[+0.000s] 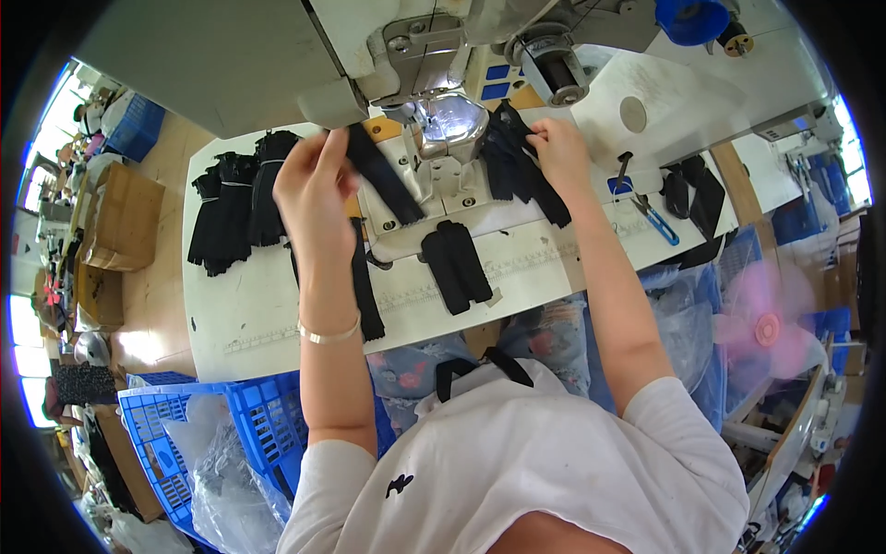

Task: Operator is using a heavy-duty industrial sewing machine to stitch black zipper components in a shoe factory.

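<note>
Black strip: soft, flat fabric band (383,175), slanting from the far edge of the white tabletop (240,314) toward its middle.
Left hand: left hand (314,189) raised, wrist bent, fingers pinched on the strip's upper end.
Right hand: right hand (558,148) extended, fingers closed on a crumpled black fabric bundle (517,157) just beside the sewing machine head (448,120).
Folded piece: black folded piece (455,263) lies flat near the front edge.
Open room: bare tabletop along the left front corner.
</note>
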### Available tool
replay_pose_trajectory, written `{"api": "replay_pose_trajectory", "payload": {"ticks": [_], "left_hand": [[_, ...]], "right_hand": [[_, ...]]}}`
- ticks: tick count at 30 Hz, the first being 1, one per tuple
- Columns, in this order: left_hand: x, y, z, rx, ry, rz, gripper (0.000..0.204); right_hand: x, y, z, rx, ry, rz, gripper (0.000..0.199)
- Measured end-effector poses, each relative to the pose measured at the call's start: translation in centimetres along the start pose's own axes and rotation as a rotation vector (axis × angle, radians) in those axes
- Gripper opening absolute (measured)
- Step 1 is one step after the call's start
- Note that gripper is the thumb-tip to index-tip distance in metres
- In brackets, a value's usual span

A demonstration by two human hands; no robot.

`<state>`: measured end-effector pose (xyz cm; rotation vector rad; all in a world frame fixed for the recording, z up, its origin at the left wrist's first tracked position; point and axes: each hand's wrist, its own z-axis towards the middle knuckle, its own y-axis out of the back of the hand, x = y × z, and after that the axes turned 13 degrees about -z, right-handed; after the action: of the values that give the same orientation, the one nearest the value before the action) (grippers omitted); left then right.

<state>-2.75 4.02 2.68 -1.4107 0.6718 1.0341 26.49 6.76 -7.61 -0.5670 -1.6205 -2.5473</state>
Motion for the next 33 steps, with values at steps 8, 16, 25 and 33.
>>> {"api": "replay_pose_trajectory", "payload": {"ticks": [8, 16, 25, 33], "left_hand": [[3.5, 8.6, -8.0, -0.076, -0.406, 1.378, 0.037], [9.2, -7.4, -7.0, 0.928, -0.606, 0.798, 0.026], [14.6, -8.6, -2.4, 0.968, -0.758, 1.151, 0.044], [6.4, -3.1, -13.2, 0.572, 0.342, 0.149, 0.027]], "right_hand": [[3.1, 4.8, -1.0, -0.202, -0.11, 0.286, 0.013], [3.4, 6.9, -2.5, -0.08, -0.094, 0.321, 0.012], [2.9, 13.1, -7.4, -0.24, -0.184, 0.934, 0.008], [4.6, 10.1, -17.4, 0.14, -0.239, 0.795, 0.004]]}}
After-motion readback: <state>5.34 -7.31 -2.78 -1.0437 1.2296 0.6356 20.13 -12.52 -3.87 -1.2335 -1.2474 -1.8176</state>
